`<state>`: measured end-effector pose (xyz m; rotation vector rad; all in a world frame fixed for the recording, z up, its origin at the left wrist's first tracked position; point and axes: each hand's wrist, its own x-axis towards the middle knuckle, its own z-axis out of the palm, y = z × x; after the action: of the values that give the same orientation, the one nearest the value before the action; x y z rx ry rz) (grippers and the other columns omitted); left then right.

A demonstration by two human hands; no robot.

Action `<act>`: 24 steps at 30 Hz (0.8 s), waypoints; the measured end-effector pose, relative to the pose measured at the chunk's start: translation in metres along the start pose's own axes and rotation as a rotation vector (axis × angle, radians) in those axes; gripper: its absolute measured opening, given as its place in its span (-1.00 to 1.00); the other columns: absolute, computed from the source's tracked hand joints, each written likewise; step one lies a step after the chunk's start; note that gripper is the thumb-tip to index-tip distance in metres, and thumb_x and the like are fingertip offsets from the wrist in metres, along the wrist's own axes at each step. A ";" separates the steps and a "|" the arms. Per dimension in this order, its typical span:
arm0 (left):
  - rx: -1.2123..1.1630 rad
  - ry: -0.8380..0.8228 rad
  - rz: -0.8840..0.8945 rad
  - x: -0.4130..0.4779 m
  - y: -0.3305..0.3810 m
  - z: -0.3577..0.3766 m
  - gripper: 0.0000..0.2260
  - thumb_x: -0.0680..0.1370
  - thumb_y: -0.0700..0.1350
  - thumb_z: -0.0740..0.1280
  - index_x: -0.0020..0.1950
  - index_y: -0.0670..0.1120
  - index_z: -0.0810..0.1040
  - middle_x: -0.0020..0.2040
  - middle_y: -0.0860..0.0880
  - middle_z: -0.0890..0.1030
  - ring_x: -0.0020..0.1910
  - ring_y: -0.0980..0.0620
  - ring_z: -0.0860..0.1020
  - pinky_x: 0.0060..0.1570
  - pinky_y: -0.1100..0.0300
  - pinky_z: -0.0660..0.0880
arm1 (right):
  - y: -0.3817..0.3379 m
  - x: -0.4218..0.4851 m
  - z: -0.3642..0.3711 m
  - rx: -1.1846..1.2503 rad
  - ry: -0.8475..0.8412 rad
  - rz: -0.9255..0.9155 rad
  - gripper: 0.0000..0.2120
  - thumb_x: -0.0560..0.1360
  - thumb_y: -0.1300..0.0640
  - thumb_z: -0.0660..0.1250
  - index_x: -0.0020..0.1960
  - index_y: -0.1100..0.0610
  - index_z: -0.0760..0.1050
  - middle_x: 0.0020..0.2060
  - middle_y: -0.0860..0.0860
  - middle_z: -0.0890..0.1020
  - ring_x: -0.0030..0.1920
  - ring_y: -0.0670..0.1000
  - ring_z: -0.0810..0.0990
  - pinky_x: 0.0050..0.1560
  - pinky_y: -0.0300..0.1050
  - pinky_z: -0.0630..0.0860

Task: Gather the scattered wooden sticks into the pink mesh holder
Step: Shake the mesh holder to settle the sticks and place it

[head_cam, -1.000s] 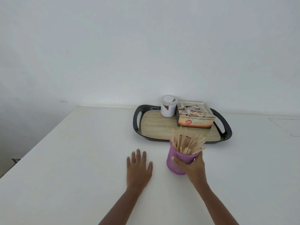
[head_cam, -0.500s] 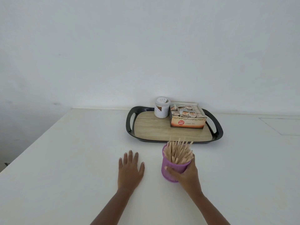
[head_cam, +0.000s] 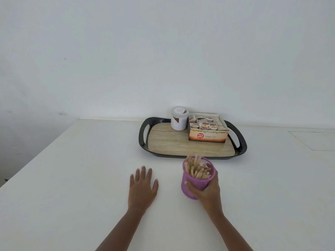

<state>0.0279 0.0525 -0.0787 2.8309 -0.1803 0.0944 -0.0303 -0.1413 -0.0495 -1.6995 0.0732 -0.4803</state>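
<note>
The pink mesh holder [head_cam: 192, 180] stands on the white table in front of the tray, tilted a little toward me. Several wooden sticks [head_cam: 196, 169] fill it, their tops blurred and bunched to the left. My right hand [head_cam: 208, 192] grips the holder from its near right side, thumb and fingers wrapped round the wall. My left hand [head_cam: 142, 187] lies flat on the table to the left of the holder, fingers spread, holding nothing. No loose sticks show on the table.
A black-rimmed tray [head_cam: 143, 140] with a wood-pattern floor sits behind the holder. On it stand a white jar [head_cam: 179, 121] and an open ginger tea box [head_cam: 208, 135]. The table's left edge [head_cam: 36, 154] runs diagonally; a white wall is behind.
The sticks have swung from leaning right to bunching left inside the holder, which my right hand keeps gripping and tilting. My left hand has stayed flat on the table.
</note>
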 end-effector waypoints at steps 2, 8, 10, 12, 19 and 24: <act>-0.003 0.005 0.004 0.000 0.001 0.000 -0.52 0.62 0.07 -0.01 0.51 -0.03 0.03 0.55 -0.07 0.01 0.53 -0.06 -0.03 0.50 0.02 -0.10 | -0.003 -0.005 0.004 -0.030 0.054 -0.012 -0.18 0.09 0.02 0.61 0.23 -0.02 0.26 0.09 -0.08 0.48 0.14 -0.08 0.48 0.02 -0.25 0.52; 0.000 0.006 0.014 0.001 -0.001 0.000 -0.51 0.61 0.07 0.00 0.51 -0.04 0.03 0.55 -0.09 0.01 0.53 -0.07 -0.02 0.50 0.01 -0.09 | -0.004 -0.025 0.011 -0.125 -0.167 0.074 -0.09 -0.06 -0.35 0.51 0.18 -0.13 0.22 0.09 -0.20 0.34 0.19 -0.13 0.41 -0.01 -0.39 0.50; 0.019 0.000 0.032 0.001 0.000 0.000 -0.50 0.61 0.09 0.00 0.51 -0.05 0.03 0.55 -0.10 0.01 0.53 -0.08 -0.02 0.50 0.00 -0.09 | -0.008 -0.021 0.008 -0.041 -0.273 0.113 -0.06 -0.09 -0.37 0.51 0.17 -0.12 0.23 0.12 -0.19 0.36 0.17 -0.19 0.45 -0.07 -0.45 0.50; 0.042 -0.016 0.061 0.001 -0.001 0.000 -0.47 0.60 0.14 0.01 0.51 -0.05 0.03 0.55 -0.10 0.00 0.53 -0.09 -0.02 0.50 0.01 -0.09 | -0.008 -0.015 0.006 0.017 -0.415 0.134 -0.04 -0.01 -0.18 0.59 0.26 -0.03 0.21 0.17 -0.13 0.43 0.13 -0.28 0.50 -0.07 -0.44 0.50; 0.042 -0.004 0.082 0.001 -0.002 0.001 -0.45 0.58 0.18 0.03 0.51 -0.03 0.06 0.55 -0.07 0.02 0.53 -0.06 -0.01 0.50 0.04 -0.08 | -0.013 0.002 0.015 -0.075 -0.362 0.027 -0.20 0.06 0.07 0.61 0.19 -0.13 0.28 0.12 -0.17 0.51 0.17 -0.12 0.50 -0.03 -0.32 0.56; -0.001 0.038 0.076 0.002 -0.002 0.003 -0.49 0.59 0.13 0.05 0.49 -0.03 0.12 0.54 -0.07 0.08 0.53 -0.05 0.03 0.49 0.05 -0.06 | -0.021 0.011 0.015 -0.145 -0.228 -0.063 -0.20 0.08 0.13 0.64 0.15 -0.15 0.27 0.09 -0.14 0.51 0.15 -0.07 0.50 0.02 -0.31 0.53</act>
<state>0.0300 0.0531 -0.0820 2.8191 -0.2793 0.1647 -0.0190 -0.1266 -0.0283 -1.8931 -0.1136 -0.3316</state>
